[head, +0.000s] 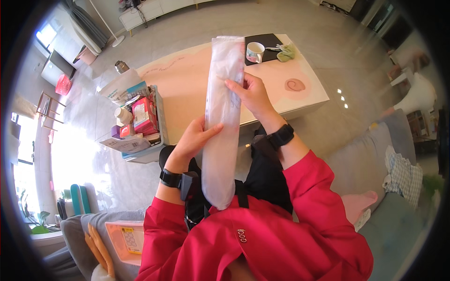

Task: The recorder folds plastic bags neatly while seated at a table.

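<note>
A long, folded strip of whitish translucent plastic, seemingly a plastic bag (pixel 222 154), is held up lengthwise between my hands, over my lap and the near edge of the coffee table. My left hand (pixel 198 135) grips its left edge around the middle, thumb lying across the front. Higher up, my right hand (pixel 252 93) pinches the right edge with the thumb on the front face. The strip's top end is flat and squared, with faint reddish marks along the right edge; its lower end is rounded. Fingers behind the plastic are partly hidden.
The coffee table (pixel 182 105) carries a mug (pixel 255 52) on a black mat (pixel 270 38), beside a green cloth (pixel 286 52). A blue basket (pixel 162 123) full of boxes and bottles stands at its left. A pink tray (pixel 123 258) lies on the grey sofa (pixel 79 233).
</note>
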`<state>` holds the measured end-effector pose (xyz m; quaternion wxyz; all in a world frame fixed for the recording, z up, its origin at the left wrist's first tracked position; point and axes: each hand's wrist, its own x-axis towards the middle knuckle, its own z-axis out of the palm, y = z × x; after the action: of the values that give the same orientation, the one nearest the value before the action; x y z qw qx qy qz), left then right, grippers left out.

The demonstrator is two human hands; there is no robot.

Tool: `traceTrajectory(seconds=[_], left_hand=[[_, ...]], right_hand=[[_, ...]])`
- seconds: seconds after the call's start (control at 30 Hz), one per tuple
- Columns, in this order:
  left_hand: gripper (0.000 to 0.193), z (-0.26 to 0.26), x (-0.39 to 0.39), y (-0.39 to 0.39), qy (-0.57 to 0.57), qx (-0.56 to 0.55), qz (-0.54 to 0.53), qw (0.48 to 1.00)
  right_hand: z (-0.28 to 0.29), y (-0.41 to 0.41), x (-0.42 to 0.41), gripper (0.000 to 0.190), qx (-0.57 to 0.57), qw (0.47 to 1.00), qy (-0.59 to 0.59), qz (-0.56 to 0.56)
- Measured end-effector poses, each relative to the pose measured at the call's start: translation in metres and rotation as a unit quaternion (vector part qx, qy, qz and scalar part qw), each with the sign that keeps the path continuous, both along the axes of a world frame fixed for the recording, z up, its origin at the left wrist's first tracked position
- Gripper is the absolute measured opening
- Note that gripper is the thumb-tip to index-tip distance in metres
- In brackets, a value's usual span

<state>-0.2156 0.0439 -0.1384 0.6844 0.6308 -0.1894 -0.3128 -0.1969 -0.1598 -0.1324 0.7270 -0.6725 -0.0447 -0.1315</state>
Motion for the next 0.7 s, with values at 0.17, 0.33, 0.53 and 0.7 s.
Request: traceTrajectory(seconds=[0.17,0.33,0.53,0.7], left_hand=[[0.038,-0.026,0.002,-0.014,0.119,-0.072,0.073,0.988],[0.037,-0.037,0.008,-0.013,0.152,-0.089,0.090,0.980],[0.035,-0.036,0.008,-0.005,0.135,-0.027,0.094,0.986],[0.029,-0.034,0.011,0.003,0.103,-0.013,0.100,0.990]], right_hand=[[-0.032,0.003,-0.022,0.030,0.033,0.997,0.071,0.018],[-0.046,0.006,-0.049,0.032,-0.085,0.977,0.176,0.090],[-0.056,-0.003,-0.045,0.025,-0.103,0.978,0.162,0.082],[-0.050,0.005,-0.048,0.016,0.057,0.976,0.189,0.088]])
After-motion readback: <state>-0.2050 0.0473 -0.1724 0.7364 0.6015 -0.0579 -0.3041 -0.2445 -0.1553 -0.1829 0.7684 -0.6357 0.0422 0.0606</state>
